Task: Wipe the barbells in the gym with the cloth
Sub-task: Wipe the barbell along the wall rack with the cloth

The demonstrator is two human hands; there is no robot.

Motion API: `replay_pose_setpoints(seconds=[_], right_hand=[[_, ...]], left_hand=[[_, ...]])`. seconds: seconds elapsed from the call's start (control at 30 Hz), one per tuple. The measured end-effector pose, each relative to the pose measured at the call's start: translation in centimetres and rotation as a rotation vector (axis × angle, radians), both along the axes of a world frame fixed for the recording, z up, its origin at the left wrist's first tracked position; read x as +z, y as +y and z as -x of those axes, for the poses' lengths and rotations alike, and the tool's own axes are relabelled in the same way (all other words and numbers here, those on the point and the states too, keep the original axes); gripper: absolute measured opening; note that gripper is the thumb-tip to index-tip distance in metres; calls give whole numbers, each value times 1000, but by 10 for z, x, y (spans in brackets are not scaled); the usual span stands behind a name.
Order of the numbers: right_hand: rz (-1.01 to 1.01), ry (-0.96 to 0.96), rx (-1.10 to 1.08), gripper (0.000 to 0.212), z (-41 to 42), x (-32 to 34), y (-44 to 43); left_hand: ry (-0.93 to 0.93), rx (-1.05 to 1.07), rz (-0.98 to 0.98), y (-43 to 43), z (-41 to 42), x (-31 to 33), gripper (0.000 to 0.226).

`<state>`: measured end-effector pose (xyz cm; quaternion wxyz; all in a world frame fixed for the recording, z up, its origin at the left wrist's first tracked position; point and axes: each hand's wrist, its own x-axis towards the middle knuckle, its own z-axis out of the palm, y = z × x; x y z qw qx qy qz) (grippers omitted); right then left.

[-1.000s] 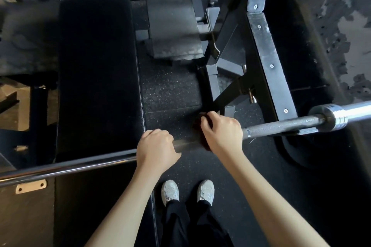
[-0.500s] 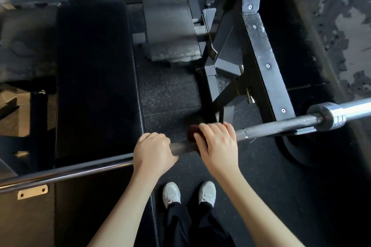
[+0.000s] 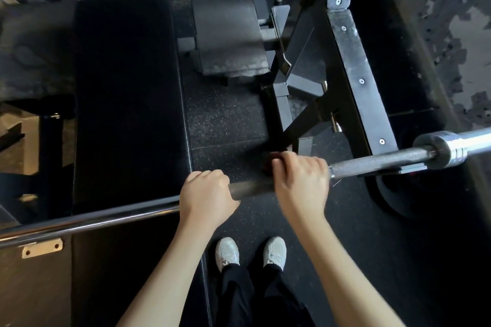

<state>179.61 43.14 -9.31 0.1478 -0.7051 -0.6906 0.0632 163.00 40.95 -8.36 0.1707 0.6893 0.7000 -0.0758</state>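
A steel barbell (image 3: pixel 377 162) runs across the view from lower left to the right, resting on a black rack (image 3: pixel 356 66). My left hand (image 3: pixel 206 194) grips the smooth middle of the bar. My right hand (image 3: pixel 301 183) is curled over the bar a little to the right, wrapping a dark reddish cloth (image 3: pixel 267 164) around it. Only a small edge of the cloth shows past my fingers. The bar's chrome sleeve (image 3: pixel 451 146) sticks out at the right edge.
A black padded bench (image 3: pixel 125 93) lies under the bar on the left. A grey metal step plate (image 3: pixel 228 32) sits beyond it. A dark weight plate (image 3: pixel 393 194) lies on the rubber floor at right. My white shoes (image 3: pixel 249 252) stand below the bar.
My right hand with the cloth has slid right along the bar, away from my left hand. The left hand has kept its grip in place.
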Motion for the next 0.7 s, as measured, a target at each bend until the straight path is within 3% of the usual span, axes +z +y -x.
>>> replay_pose_setpoints(seconds=[0.1, 0.2, 0.33, 0.43, 0.53, 0.6, 0.7], right_hand=[[1, 23, 230, 33, 41, -4, -10], [-16, 8, 351, 30, 5, -6, -3], [-59, -77, 45, 27, -49, -6, -4], [-62, 8, -108, 25, -6, -6, -12], [9, 57, 207, 29, 46, -3, -29], [20, 64, 420, 32, 41, -2, -25], [-4, -18, 413, 31, -3, -3, -13]], left_hand=[[-14, -7, -1, 0, 2, -4, 25], [-68, -58, 117, 1, 12, -3, 37], [-86, -49, 102, -5, 33, 3, 38], [-118, -46, 63, -16, 42, 3, 47], [-125, -60, 70, -15, 43, 2, 52], [-109, -70, 116, -14, 45, 4, 44], [-136, -60, 117, -18, 53, 11, 33]])
